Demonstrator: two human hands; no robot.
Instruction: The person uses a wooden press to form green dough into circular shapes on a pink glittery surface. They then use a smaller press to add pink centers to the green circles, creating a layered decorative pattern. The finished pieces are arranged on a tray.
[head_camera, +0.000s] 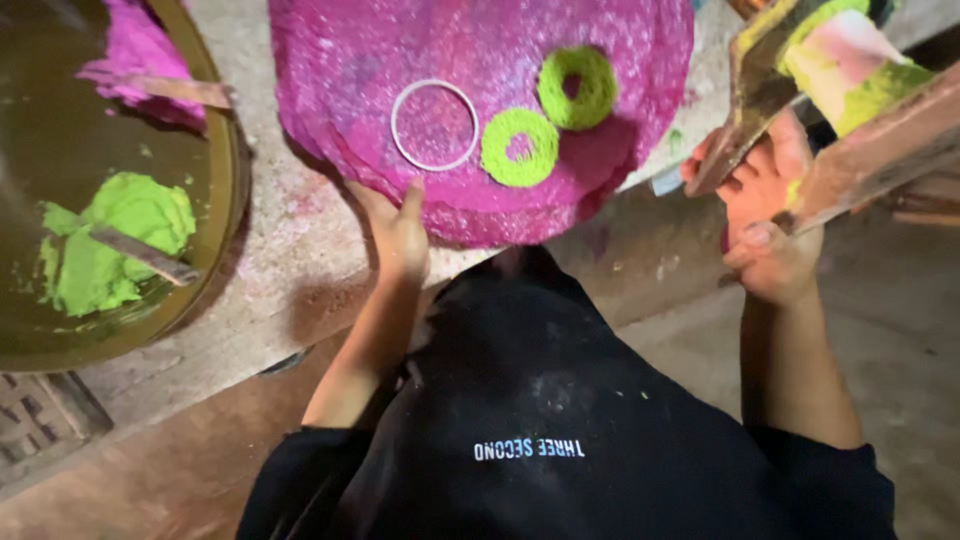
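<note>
A big round magenta disc (460, 60) with a grainy surface lies on the stone ledge. On it sit two fuzzy green rings (519, 147) (577, 88) and a thin white metal ring (434, 125). My left hand (397, 238) grips the disc's near edge, thumb on top just below the white ring. Off to the right, my right hand (768, 225) is closed around a wooden tool (760, 85) stained green and pink, held beyond the ledge.
A wide brass bowl (225, 200) at the left holds a lump of green paste (120, 240), a lump of pink paste (140, 50) and wooden sticks. The ledge (300, 290) is dusted with pink powder. A wooden beam (880, 150) crosses at the right.
</note>
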